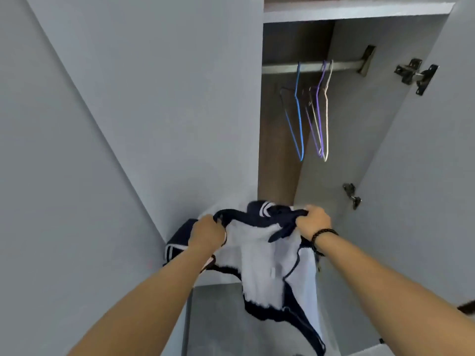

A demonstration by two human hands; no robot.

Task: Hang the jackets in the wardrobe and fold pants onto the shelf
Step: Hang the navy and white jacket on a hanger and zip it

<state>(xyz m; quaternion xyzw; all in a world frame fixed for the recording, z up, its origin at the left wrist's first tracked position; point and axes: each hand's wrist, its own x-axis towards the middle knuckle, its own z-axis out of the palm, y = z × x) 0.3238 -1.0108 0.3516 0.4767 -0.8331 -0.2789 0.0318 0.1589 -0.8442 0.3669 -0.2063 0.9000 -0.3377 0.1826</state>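
Observation:
A navy and white jacket (259,255) hangs between my two hands in front of the open wardrobe. My left hand (207,233) grips its left side near the collar. My right hand (313,222), with a dark bead bracelet on the wrist, grips the right side. The jacket's white lining faces me and its lower part droops down. Above, a metal rail (341,66) inside the wardrobe carries a blue hanger (298,109), a purple hanger (318,109) and a white hanger (327,114), all bare.
The closed grey wardrobe door (154,98) fills the left. An open door (437,163) with metal hinges (416,74) stands at the right. A shelf board (354,12) runs above the rail. The wardrobe's brown back panel (280,150) shows behind the hangers.

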